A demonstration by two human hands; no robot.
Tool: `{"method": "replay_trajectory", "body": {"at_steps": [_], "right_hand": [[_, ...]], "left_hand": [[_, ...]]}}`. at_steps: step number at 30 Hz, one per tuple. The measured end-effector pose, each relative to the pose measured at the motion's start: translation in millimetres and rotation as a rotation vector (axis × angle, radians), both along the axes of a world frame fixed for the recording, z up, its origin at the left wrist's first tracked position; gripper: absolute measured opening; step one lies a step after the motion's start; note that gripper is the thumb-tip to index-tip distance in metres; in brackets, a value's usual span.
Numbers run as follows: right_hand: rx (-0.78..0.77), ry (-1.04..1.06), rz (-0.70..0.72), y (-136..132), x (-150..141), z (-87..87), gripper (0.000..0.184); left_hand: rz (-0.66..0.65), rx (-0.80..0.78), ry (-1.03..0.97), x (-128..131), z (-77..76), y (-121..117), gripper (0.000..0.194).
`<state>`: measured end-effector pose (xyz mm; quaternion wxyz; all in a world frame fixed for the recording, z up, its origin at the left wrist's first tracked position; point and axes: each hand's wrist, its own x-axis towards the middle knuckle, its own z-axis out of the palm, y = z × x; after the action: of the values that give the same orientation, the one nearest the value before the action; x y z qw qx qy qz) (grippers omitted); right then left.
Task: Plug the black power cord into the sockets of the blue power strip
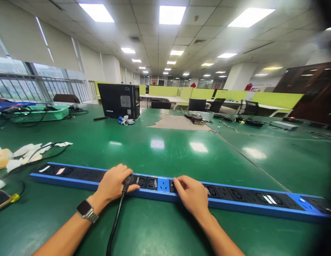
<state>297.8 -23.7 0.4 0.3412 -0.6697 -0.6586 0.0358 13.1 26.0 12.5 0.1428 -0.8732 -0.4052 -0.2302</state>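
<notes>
A long blue and black power strip [235,201] lies across the green table in front of me. My left hand [113,183] is closed around a black plug [127,182] at one of the strip's sockets, and its black cable [114,224] runs back toward me. On that wrist is a watch with a metal band. My right hand [192,193] rests on top of the strip just right of its blue middle section, fingers curled down against it, steadying it.
A black computer tower [120,100] stands at the back centre. A green basket [38,113] with cables sits at far left. White gloves [26,151] and a phone [1,199] lie at left. Small parts and tools [197,119] are scattered at the back right.
</notes>
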Motion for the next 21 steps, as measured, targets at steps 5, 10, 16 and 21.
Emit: {"method": "replay_trajectory", "body": {"at_steps": [5,10,16,21], "right_hand": [[-0.036,-0.025,-0.004,0,-1,1.8,0.033],[-0.064,-0.038,-0.002,1,-1,3.9,0.032],[-0.041,-0.114,-0.017,1,-3,3.3,0.028],[-0.015,-0.365,-0.007,0,-10,2.5,0.033]], "left_hand": [[0.02,0.135,-0.051,4,-6.7,-1,0.027],[0.004,0.069,-0.027,5,-4.3,3,0.028],[-0.058,-0.022,0.054,3,1.1,16,0.026],[-0.06,0.019,0.03,1,-3.5,13,0.026]]}}
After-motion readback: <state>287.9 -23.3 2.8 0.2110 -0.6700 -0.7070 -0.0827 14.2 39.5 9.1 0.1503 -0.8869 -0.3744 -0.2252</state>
